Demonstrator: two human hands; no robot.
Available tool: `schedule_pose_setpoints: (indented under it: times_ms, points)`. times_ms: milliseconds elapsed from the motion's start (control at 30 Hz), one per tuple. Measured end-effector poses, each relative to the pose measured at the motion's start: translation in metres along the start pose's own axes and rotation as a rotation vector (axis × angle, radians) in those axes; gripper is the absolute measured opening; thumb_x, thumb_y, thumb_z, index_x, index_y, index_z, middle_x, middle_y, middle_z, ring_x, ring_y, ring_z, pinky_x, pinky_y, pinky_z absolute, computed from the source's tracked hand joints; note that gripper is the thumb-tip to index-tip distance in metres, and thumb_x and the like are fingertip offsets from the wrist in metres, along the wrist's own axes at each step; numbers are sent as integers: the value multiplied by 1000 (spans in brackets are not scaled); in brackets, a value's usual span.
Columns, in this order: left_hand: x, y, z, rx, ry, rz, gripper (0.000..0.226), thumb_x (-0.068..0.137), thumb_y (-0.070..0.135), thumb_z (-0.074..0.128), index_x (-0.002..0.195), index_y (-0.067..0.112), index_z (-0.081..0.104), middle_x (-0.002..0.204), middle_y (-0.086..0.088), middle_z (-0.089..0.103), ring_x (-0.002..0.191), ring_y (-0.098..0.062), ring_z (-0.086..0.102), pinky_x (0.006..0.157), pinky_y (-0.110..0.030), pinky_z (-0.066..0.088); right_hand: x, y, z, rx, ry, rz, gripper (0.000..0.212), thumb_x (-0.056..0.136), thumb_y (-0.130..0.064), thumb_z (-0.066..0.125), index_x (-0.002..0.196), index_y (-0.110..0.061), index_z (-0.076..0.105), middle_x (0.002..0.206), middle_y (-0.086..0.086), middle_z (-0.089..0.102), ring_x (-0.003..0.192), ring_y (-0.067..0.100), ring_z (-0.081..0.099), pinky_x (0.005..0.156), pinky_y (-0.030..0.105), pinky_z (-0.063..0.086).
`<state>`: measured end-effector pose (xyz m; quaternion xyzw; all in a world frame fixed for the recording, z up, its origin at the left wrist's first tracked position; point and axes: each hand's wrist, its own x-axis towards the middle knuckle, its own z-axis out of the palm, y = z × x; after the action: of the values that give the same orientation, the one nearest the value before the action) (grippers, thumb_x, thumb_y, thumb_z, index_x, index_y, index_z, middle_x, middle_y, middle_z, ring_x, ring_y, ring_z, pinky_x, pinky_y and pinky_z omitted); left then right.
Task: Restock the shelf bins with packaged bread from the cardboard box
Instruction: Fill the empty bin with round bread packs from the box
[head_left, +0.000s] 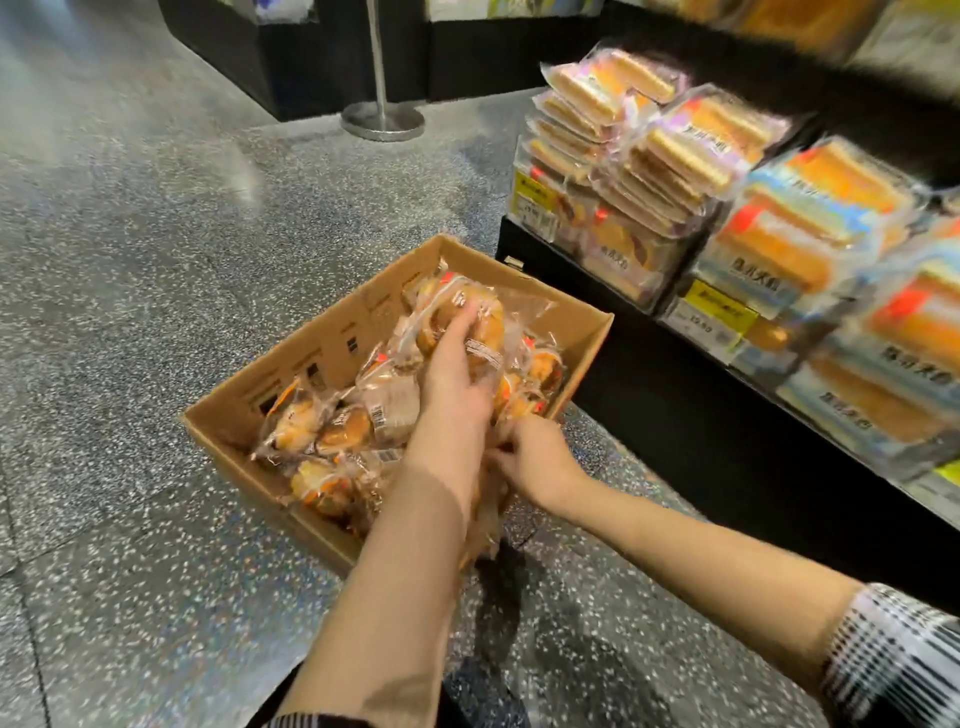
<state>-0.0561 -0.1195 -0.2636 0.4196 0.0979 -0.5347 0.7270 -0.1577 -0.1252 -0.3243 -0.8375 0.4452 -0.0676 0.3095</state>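
Down on the speckled floor (130, 260), right beside the low shelf, the cardboard box (332, 332) sits open and about half full of clear-wrapped bread packs, a loose jumble with bare cardboard showing along the far-left wall. The left hand (457, 374) reaches deep in, its fingers (467, 319) spread over the top bread pack (467, 317) at the far end and starting to curl round it, so a loose hold at best. The right hand (530, 457) is at the near right corner with its fingers pinching wrapper film there; can't tell which pack exactly. My take: grab by the body of the pack, not the film, and don't squash the buns. The shelf bins (644, 228) on the right already hold tall stacks of flat sliced-bread packs, so space looks tight.
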Motion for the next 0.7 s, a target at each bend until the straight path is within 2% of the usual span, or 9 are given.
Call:
schedule_pose_setpoints:
  times_ms: [67, 133, 167, 267, 367, 467, 533, 600, 700]
  points:
    - [-7, -7, 13, 7, -36, -4, 14, 82, 30, 72, 86, 20, 64, 86, -3, 72, 79, -17, 65, 67, -26, 53, -4, 13, -28, 170, 12, 34, 16, 87, -17, 68, 93, -4, 76, 89, 10, 73, 74, 18, 63, 74, 31, 53]
    - [-15, -19, 29, 12, -64, 37, 15, 85, 34, 68, 84, 21, 63, 75, 1, 71, 73, -14, 66, 63, -25, 52, -12, 37, -58, 400, 58, 130, 13, 87, -15, 68, 92, -5, 76, 85, 3, 71, 70, 12, 62, 62, 24, 55]
    - [-17, -25, 35, 20, -69, 64, 16, 86, 36, 67, 91, 21, 64, 86, 0, 72, 83, -15, 68, 68, -25, 53, -16, 48, -72, 519, 79, 168, 10, 88, -11, 67, 89, -5, 75, 82, 2, 70, 70, 11, 62, 61, 23, 56]
    - [-21, -56, 51, 41, -70, 72, 47, 82, 46, 67, 123, 23, 59, 123, -3, 64, 113, -20, 60, 88, -32, 51, -42, 85, -120, 762, 154, 208, 12, 88, -5, 64, 82, -9, 72, 76, 1, 69, 75, 14, 65, 74, 37, 60]
    - [-32, -95, 68, 104, -112, 12, 60, 81, 55, 63, 133, 26, 52, 128, -3, 59, 113, -18, 59, 95, -36, 47, -76, 118, -161, 895, 214, 216, 15, 90, -2, 58, 82, -8, 69, 79, 2, 68, 74, 13, 65, 71, 31, 60]
    - [-49, -133, 89, 79, -235, -96, 58, 85, 53, 58, 133, 20, 53, 120, -6, 65, 99, -18, 66, 88, -34, 50, -112, 142, -191, 990, 282, 184, 14, 90, 1, 56, 86, -6, 67, 87, 4, 67, 78, 13, 65, 67, 23, 57]
    - [-64, -156, 105, 68, -333, -93, 54, 89, 48, 55, 134, 19, 53, 123, -8, 64, 106, -21, 65, 83, -32, 54, -134, 156, -207, 1036, 326, 176, 13, 90, 1, 55, 92, -6, 66, 91, 5, 67, 82, 14, 64, 69, 22, 57]
    - [-81, -177, 121, 51, -342, -82, 50, 90, 43, 55, 132, 17, 55, 125, -9, 63, 114, -24, 61, 92, -36, 51, -152, 170, -218, 1068, 361, 190, 15, 93, -3, 52, 102, -5, 64, 99, 9, 65, 90, 18, 62, 76, 26, 56]
    - [-110, -207, 140, 20, -338, -91, 37, 91, 39, 57, 122, 19, 60, 114, -7, 68, 104, -22, 64, 94, -36, 50, -177, 186, -231, 1097, 358, 253, 28, 101, -21, 42, 123, -12, 57, 115, 12, 65, 103, 27, 60, 93, 46, 48]
